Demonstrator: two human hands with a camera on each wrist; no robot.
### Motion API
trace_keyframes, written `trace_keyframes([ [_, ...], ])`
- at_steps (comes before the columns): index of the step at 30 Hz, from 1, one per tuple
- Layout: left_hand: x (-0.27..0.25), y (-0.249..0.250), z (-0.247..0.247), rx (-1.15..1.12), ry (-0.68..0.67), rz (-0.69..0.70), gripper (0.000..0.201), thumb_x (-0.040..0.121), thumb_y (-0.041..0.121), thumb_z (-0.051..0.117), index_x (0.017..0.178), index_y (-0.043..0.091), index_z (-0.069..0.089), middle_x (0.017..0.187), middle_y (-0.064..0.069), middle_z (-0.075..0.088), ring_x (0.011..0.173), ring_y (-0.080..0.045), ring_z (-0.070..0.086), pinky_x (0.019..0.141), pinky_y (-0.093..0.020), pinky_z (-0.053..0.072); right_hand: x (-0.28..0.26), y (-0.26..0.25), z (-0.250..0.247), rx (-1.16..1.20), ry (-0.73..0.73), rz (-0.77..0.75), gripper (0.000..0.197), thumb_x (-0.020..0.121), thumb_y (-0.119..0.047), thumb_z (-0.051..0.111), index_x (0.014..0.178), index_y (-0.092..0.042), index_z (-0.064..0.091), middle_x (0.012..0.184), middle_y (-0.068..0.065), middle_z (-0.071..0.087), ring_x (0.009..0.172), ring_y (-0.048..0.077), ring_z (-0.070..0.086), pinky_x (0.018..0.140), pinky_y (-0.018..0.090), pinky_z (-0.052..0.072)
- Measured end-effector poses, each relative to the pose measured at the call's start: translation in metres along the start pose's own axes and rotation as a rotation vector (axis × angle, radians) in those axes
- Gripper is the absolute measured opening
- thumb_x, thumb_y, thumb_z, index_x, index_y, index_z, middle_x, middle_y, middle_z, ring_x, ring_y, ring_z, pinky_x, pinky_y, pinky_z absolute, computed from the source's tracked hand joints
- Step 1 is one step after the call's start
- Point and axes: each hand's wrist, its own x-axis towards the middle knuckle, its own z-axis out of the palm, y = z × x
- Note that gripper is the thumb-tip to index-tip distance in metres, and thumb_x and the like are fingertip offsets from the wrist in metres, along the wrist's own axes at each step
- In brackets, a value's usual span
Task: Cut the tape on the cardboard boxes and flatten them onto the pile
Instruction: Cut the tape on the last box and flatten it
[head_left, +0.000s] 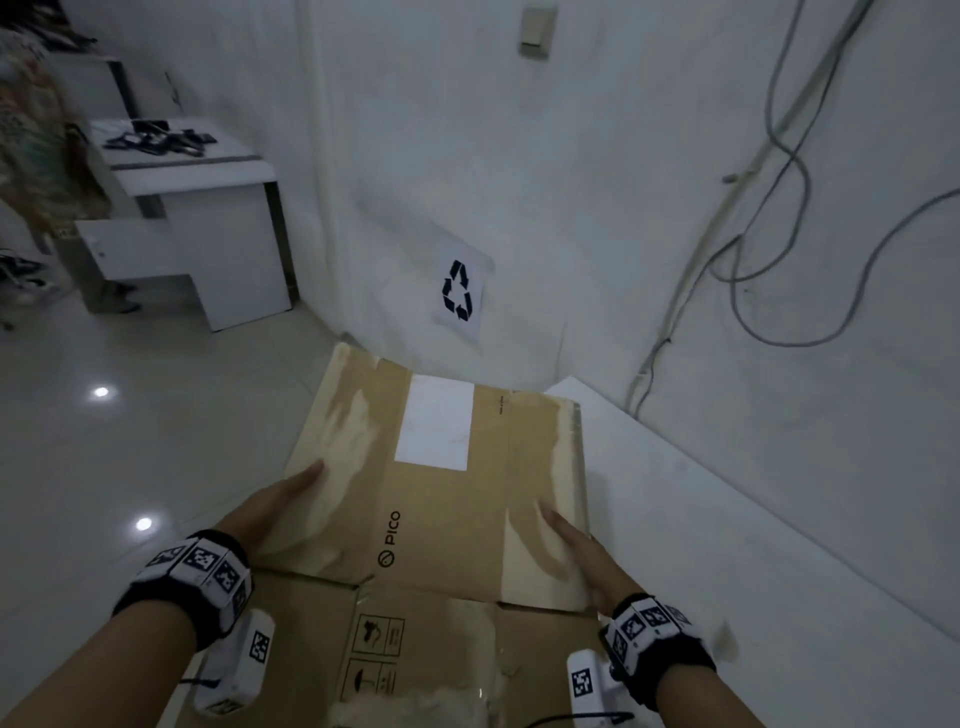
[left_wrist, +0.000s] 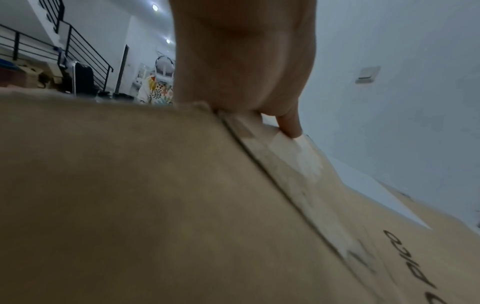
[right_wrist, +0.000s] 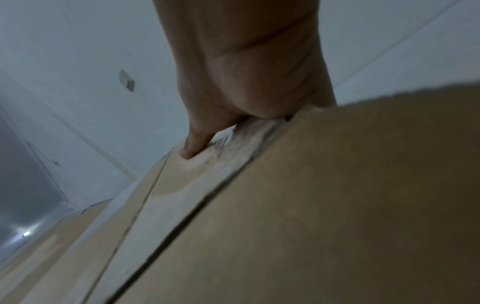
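Observation:
A flattened brown cardboard box (head_left: 441, 499) with a "PICO" print and a white label (head_left: 435, 422) lies in front of me, by the wall. My left hand (head_left: 278, 506) presses flat on its left side with straight fingers. My right hand (head_left: 574, 551) presses flat near its right edge, on a strip of clear tape. More cardboard (head_left: 311, 649) with handling symbols lies nearer me. In the left wrist view the left hand (left_wrist: 241, 61) touches the cardboard (left_wrist: 130, 195) by a flap seam. In the right wrist view the right hand (right_wrist: 246, 72) rests on the taped cardboard (right_wrist: 337, 205).
A paper recycling sign (head_left: 458, 291) is stuck on the white wall behind the box. A white board (head_left: 727, 519) lies on the floor to the right. Cables (head_left: 779, 182) hang on the right wall. A white desk (head_left: 208, 234) stands at the back left on the glossy tiled floor (head_left: 130, 441).

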Motion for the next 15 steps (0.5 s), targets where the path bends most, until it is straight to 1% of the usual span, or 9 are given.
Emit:
trace_keyframes([
  [1,0.018,0.006,-0.015,0.033,0.022,0.003,0.089,0.064,0.072,0.071,0.127,0.011,0.058,0.126,-0.012,0.062,0.117,-0.032,0.057,0.107,-0.049,0.038,0.011,-0.008,0.011,0.003,-0.001,-0.011,0.074,0.078,-0.062,0.069,0.135,-0.019,0.052,0.115,0.001,0.066,0.101,0.017,0.062,0.068,0.028,0.052],
  [2,0.032,0.014,-0.029,0.064,0.065,0.002,0.091,0.061,0.074,0.072,0.125,0.012,0.059,0.124,-0.011,0.063,0.115,-0.032,0.058,0.106,-0.049,0.040,0.023,-0.016,0.021,-0.001,-0.003,-0.021,0.081,0.074,-0.066,0.071,0.137,-0.019,0.052,0.118,0.002,0.066,0.104,0.019,0.063,0.075,0.032,0.054],
  [4,0.076,0.020,-0.063,0.070,0.081,0.004,0.095,0.054,0.077,0.074,0.122,0.012,0.061,0.120,-0.011,0.065,0.112,-0.033,0.060,0.104,-0.049,0.041,0.046,-0.029,0.041,0.006,-0.026,-0.021,0.092,0.066,-0.072,0.075,0.139,-0.020,0.052,0.123,0.005,0.067,0.110,0.024,0.064,0.088,0.040,0.055],
  [5,0.088,0.028,-0.072,0.079,0.069,-0.012,0.098,0.052,0.078,0.075,0.123,0.012,0.061,0.122,-0.012,0.065,0.112,-0.034,0.060,0.105,-0.050,0.041,0.056,-0.035,0.051,0.017,-0.034,-0.019,0.091,0.067,-0.071,0.075,0.139,-0.020,0.052,0.123,0.006,0.067,0.111,0.025,0.064,0.089,0.041,0.055],
  [7,0.111,0.043,-0.089,0.090,0.057,-0.030,0.099,0.054,0.076,0.075,0.125,0.010,0.059,0.125,-0.014,0.063,0.113,-0.034,0.059,0.106,-0.050,0.040,0.078,-0.049,0.070,0.032,-0.037,-0.004,0.084,0.072,-0.067,0.072,0.138,-0.019,0.052,0.122,0.007,0.067,0.110,0.026,0.064,0.082,0.039,0.055],
  [9,0.141,0.055,-0.102,0.070,0.050,-0.036,0.093,0.061,0.071,0.071,0.125,0.006,0.058,0.122,-0.016,0.064,0.111,-0.035,0.060,0.104,-0.049,0.042,0.104,-0.065,0.089,0.026,-0.025,0.022,0.079,0.076,-0.063,0.069,0.137,-0.017,0.052,0.121,0.007,0.066,0.108,0.024,0.063,0.074,0.036,0.054],
  [11,0.148,0.086,-0.100,0.086,0.073,-0.043,0.090,0.065,0.068,0.069,0.123,0.001,0.057,0.120,-0.015,0.063,0.110,-0.033,0.060,0.103,-0.045,0.043,0.136,-0.083,0.106,0.013,-0.009,0.018,0.080,0.076,-0.063,0.069,0.139,-0.016,0.051,0.122,0.006,0.065,0.107,0.022,0.063,0.072,0.033,0.053],
  [13,0.173,0.113,-0.106,0.088,0.104,-0.023,0.067,0.080,0.055,0.064,0.116,-0.001,0.056,0.117,-0.011,0.060,0.105,-0.028,0.057,0.096,-0.037,0.043,0.167,-0.104,0.125,0.004,-0.015,0.013,0.075,0.080,-0.060,0.067,0.138,-0.015,0.051,0.117,0.001,0.064,0.101,0.015,0.062,0.068,0.025,0.052],
  [15,0.205,0.137,-0.120,0.077,0.088,-0.044,0.053,0.090,0.043,0.057,0.118,-0.002,0.054,0.118,-0.013,0.058,0.103,-0.029,0.056,0.092,-0.036,0.042,0.195,-0.125,0.143,0.016,-0.025,0.019,0.063,0.087,-0.054,0.061,0.137,-0.017,0.050,0.109,-0.005,0.061,0.091,0.006,0.058,0.062,0.021,0.047],
])
